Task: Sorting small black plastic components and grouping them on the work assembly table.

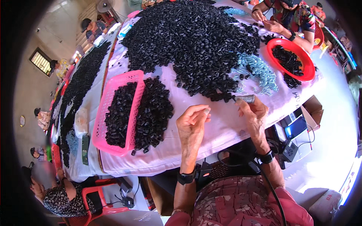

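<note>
"Black tubular pieces (pixel 188 41) form a broad heap on the cloth (pixel 222 132), beyond the hands. What is the condition of each hand?"

"Left hand (pixel 191 126): half curled above the cloth, thumb and fingertips drawn together; whether it grips anything cannot be told. Right hand (pixel 256 115): fingers bent, thumb near the forefinger, beside the heap's near edge. A grey cylinder (pixel 246 98) shows at its fingertips, whether worn or grasped cannot be told."

"And the materials and shapes?"

"Pieces: short, dark and slightly glossy. More of them fill a pink basket (pixel 100 128), rectangular with perforated walls, and lie along its right side. Bluish, translucent slender pieces (pixel 260 75) border the heap at right, near a smooth red oval basin (pixel 310 69). Cloth: pale, softly creased."
</note>
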Available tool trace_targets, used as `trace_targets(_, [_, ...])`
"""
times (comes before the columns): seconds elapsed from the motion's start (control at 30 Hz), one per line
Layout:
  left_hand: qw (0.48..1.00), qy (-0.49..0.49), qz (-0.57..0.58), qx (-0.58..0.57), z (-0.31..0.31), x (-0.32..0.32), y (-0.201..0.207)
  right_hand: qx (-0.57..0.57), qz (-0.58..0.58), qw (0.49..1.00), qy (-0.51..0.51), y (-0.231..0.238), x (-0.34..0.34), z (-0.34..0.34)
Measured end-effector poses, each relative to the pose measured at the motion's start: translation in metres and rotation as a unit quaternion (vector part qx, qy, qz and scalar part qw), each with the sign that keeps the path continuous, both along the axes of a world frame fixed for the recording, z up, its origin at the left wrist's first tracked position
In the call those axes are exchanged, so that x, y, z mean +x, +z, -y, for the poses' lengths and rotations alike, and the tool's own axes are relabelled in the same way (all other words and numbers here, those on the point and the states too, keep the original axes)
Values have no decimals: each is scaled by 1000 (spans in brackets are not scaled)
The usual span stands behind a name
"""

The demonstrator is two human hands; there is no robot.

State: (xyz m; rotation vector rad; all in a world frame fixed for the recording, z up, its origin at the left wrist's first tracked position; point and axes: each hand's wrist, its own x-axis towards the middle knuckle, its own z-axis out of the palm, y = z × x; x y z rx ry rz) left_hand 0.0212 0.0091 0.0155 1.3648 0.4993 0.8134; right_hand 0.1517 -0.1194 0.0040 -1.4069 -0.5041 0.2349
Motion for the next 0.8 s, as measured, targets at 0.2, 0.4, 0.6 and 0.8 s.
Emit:
trace_targets(0.2, [999,4,23,-22,13,10,-11,35,-13,999,-10,1,5,6])
trace_targets(0.4, [1000,6,26,-1,14,4,-14,-44,19,997,-56,16,27,28])
trace_targets(0.6, [1000,-2,17,-3,14,6,-17,-174,177,968,-40,10,29,15])
trace_targets(0.8, [1000,2,18,-23,14,4,-18,-343,340,875,-48,15,16,-19])
